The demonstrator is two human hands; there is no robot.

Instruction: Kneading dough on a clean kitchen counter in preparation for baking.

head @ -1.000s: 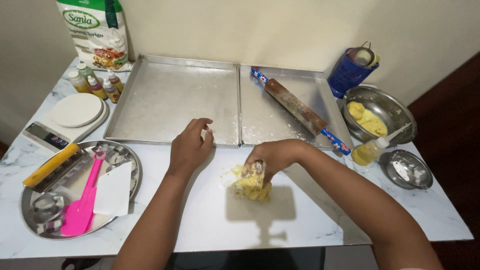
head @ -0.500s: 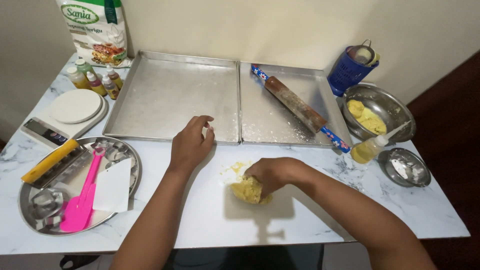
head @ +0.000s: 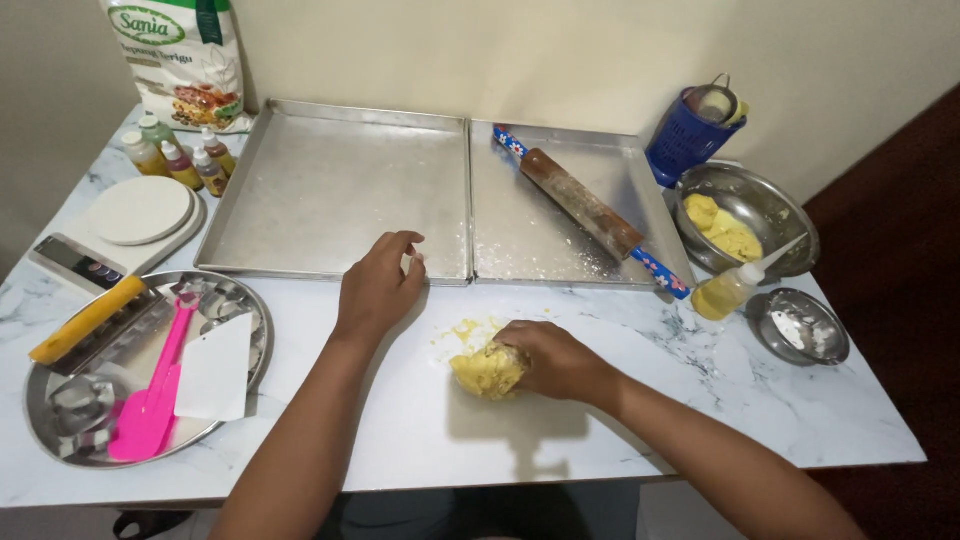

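Item: dough (head: 487, 372), yellow lump, lower centre of frame, on bench (head: 800, 420). Right hand (head: 555, 360) cupped around it, pressing: kneading step, by the look. Left hand (head: 378, 285) empty, loosely curled, beside tray (head: 330, 180). Next move likely needs firm, even pressure.

Beside my two baking trays (head: 330, 190) lies a rolling pin (head: 585, 205) — further off, a steel bowl (head: 775, 210), food-colouring bottles (head: 180, 160), a pink spatula (head: 150, 395).

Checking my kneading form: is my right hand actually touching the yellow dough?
Touching. The head view shows the right hand pressed onto the yellow dough, fingers covering its right side.
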